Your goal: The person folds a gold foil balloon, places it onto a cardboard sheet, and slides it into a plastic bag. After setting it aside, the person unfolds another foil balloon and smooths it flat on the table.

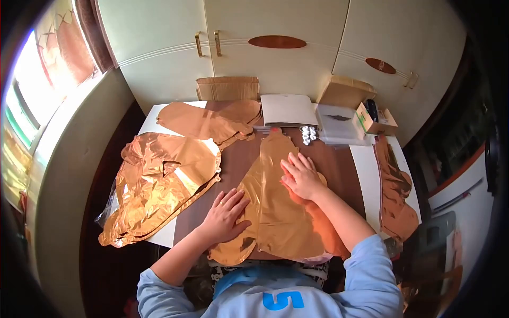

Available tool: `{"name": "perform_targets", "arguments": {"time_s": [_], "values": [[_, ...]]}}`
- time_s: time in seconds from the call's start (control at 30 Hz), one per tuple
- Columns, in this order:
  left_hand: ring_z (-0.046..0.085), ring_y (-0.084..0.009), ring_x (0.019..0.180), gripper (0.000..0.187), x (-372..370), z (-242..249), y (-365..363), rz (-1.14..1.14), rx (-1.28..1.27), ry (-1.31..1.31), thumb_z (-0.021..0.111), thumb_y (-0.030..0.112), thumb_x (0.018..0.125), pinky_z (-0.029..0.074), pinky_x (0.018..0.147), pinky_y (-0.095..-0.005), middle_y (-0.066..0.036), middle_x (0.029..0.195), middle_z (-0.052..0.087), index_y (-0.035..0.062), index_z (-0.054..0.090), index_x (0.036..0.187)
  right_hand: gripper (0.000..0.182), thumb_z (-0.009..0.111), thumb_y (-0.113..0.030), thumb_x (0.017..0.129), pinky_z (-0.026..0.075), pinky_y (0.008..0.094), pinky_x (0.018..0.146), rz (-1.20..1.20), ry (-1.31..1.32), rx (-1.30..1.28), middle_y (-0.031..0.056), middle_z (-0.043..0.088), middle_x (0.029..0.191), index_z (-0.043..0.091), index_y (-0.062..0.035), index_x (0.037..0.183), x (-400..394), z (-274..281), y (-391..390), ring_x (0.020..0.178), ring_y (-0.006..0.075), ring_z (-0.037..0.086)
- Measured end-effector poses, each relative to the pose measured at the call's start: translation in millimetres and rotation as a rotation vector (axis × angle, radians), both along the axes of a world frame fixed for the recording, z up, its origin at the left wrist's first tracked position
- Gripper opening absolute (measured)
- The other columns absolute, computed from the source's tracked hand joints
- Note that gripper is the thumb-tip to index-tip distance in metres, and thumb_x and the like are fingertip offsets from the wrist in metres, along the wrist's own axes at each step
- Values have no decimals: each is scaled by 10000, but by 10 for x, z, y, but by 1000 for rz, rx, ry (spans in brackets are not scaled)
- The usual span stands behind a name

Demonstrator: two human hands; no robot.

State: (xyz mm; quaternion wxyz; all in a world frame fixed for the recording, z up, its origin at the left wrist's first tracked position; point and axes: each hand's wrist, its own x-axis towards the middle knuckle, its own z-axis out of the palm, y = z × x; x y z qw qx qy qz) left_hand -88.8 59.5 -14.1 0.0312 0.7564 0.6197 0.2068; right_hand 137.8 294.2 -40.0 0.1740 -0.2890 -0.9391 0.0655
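A flat gold foil piece point(270, 212) lies in front of me on the brown part of the table, narrow at the far end and wide near my body. My left hand point(227, 214) rests flat on its left side, fingers spread. On its upper right edge lies my right hand point(302, 175), fingers apart, palm down. Some orange material point(324, 225) shows beneath the right forearm and along the foil's right edge. Neither hand grasps anything.
Crumpled gold foil pieces point(154, 180) lie at the left, another foil point(207, 119) behind them. A reddish foil point(395, 196) is at the right edge. White papers point(289, 110), small silvery items point(308, 134), a clear tray point(342, 124) and an open box point(376, 119) stand at the back.
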Motion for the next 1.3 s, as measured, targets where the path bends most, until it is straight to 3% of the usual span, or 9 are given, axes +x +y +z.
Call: {"name": "perform_targets", "arguments": {"time_s": [0.13, 0.17, 0.3, 0.4, 0.53, 0.73, 0.83, 1.03, 1.3], "values": [[519, -356, 1284, 546, -104, 196, 140, -78, 14, -39, 709, 404, 835, 385, 1088, -514, -156, 1329, 595, 79, 622, 1266, 541, 528, -450, 979, 242, 556, 1158, 19, -10, -2, 180, 385, 1543, 516, -165, 1439, 29, 5, 19, 1418, 413, 319], [608, -314, 1090, 333, -271, 338, 393, -103, 134, 10, 729, 350, 783, 494, 916, -484, -91, 1092, 669, 109, 708, 1012, 537, 527, -443, 981, 245, 558, 1155, 21, -12, 5, 185, 383, 1543, 515, -165, 1440, 12, 2, 20, 1417, 416, 318], [630, -345, 920, 154, -880, 257, 1560, 48, 171, -21, 697, 190, 798, 512, 798, -464, -98, 950, 627, 92, 672, 914, 502, 538, -364, 975, 261, 562, 1145, 28, 47, -70, 214, 397, 1523, 525, -128, 1417, -3, 4, 47, 1395, 432, 338], [636, -369, 1000, 285, -1024, 287, 2216, 71, 129, -21, 685, 234, 858, 512, 875, -467, -144, 1076, 639, 90, 675, 1104, 482, 550, -335, 963, 274, 549, 1147, 19, 25, -75, 227, 418, 1501, 543, -108, 1388, -49, 73, 61, 1379, 432, 360], [661, -341, 988, 237, -1074, 91, 2527, 17, -1, 129, 665, 218, 862, 546, 842, -447, -137, 1008, 661, 178, 697, 1094, 449, 601, -294, 942, 331, 495, 1122, 39, 27, -25, 198, 477, 1426, 581, -92, 1343, -32, 134, 86, 1319, 401, 419], [699, -282, 802, 235, -1125, 43, 2564, 40, 85, 118, 656, 244, 901, 558, 731, -425, -130, 865, 705, 118, 737, 1082, 309, 633, -265, 912, 414, 439, 993, 93, 129, 7, 117, 585, 1157, 663, -73, 1151, -191, 235, 286, 1108, 318, 541], [700, -284, 768, 222, -1013, 462, 2418, 236, -232, -362, 680, 243, 871, 553, 696, -381, -148, 849, 718, 57, 774, 947, 252, 630, -247, 910, 439, 430, 966, 160, 188, 11, 111, 629, 1079, 693, -69, 1076, -476, 332, 506, 1052, 303, 585], [695, -201, 737, 233, -1296, 481, 2498, 187, -385, -707, 716, 235, 870, 542, 681, -337, -125, 837, 743, 32, 770, 970, 198, 603, -191, 906, 507, 450, 897, 206, 228, -147, 122, 667, 1032, 717, -78, 1023, -1222, 289, 980, 996, 329, 649], [722, -297, 857, 233, -1156, 266, 2595, 362, 43, -419, 710, 256, 898, 559, 741, -396, -169, 885, 726, 30, 734, 949, 222, 545, -136, 862, 445, 387, 953, 231, -7, 287, 78, 641, 995, 708, -108, 1011, -1713, 158, 1125, 1021, 265, 612]]}}
